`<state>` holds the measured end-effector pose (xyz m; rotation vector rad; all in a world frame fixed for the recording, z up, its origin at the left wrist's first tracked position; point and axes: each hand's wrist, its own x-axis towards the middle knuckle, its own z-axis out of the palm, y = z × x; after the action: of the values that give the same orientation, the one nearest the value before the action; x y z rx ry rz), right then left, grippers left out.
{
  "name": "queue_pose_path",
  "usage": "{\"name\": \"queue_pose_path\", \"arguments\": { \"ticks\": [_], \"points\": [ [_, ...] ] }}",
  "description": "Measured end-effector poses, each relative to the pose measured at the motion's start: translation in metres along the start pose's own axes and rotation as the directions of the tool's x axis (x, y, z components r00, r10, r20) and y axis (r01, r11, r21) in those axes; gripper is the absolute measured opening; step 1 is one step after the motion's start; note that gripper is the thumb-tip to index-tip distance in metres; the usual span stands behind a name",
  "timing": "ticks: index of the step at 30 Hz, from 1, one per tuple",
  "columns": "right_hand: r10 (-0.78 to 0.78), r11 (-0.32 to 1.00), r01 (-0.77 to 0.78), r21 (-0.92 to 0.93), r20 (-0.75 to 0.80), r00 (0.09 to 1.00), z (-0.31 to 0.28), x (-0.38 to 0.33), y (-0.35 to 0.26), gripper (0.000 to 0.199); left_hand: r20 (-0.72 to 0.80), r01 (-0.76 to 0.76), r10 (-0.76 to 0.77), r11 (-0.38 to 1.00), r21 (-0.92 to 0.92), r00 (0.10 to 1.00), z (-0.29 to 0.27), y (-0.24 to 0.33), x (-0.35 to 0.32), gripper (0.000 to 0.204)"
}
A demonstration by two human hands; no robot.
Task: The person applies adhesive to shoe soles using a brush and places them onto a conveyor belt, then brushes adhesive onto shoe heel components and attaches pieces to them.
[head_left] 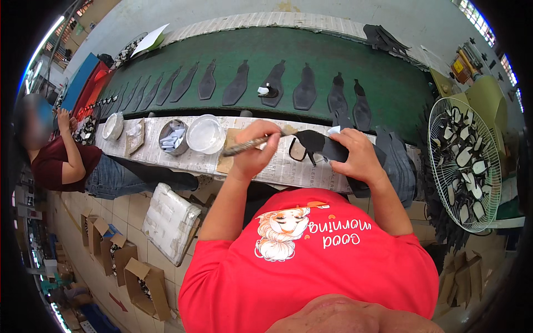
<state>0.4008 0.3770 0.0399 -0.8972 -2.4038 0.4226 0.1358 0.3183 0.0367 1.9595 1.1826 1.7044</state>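
Note:
My left hand (254, 145) is closed round the long handle of a brush (244, 146), whose tip points right toward a dark flat sole-shaped piece (312, 141). The right end of that piece is gripped by my right hand (358, 155), fingers over its top edge. A small white scrap (333, 130) shows by the right fingertips. Just below the brush tip, a black loop-shaped piece (297, 150) lies at the bench. Left of my left hand are a tub of whitish liquid (206, 135) and a round tin (174, 137) with white pieces in it.
Beyond the bench (244, 125) runs a green conveyor belt (166, 66) with a row of dark sole-shaped pieces (237, 83). A wire basket (465, 164) of small parts stands at right, near stacked dark pieces (397, 161). A co-worker (72, 150) sits at left; cartons (145, 288) are on the floor.

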Motion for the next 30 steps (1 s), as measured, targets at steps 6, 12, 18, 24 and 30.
{"name": "queue_pose_path", "arguments": {
  "ticks": [6,12,18,24,30],
  "points": [
    [0.003,1.0,-0.003,0.009,-0.016,1.0,0.006,0.003,-0.003,0.048,0.124,-0.002,-0.016,0.99,0.14,0.992,0.004,-0.01,-0.017,0.006],
    [-0.039,0.999,0.038,0.012,0.013,0.999,0.009,0.008,-0.001,0.051,-0.001,0.128,-0.129,0.984,0.125,0.992,-0.028,-0.001,-0.016,0.002],
    [-0.094,0.994,0.092,0.054,0.034,0.995,0.013,0.02,0.0,0.049,-0.075,0.145,-0.143,0.989,0.009,0.987,-0.038,-0.008,-0.01,0.009],
    [-0.088,0.996,0.088,-0.009,0.028,0.996,0.014,0.027,0.002,0.047,-0.023,0.08,-0.08,0.997,-0.016,0.996,-0.029,-0.011,-0.002,0.011],
    [-0.083,0.996,0.085,0.028,-0.067,0.994,0.024,0.033,0.002,0.045,-0.039,-0.022,0.031,0.976,0.218,0.999,0.001,-0.018,-0.003,0.007]
  ]
}}
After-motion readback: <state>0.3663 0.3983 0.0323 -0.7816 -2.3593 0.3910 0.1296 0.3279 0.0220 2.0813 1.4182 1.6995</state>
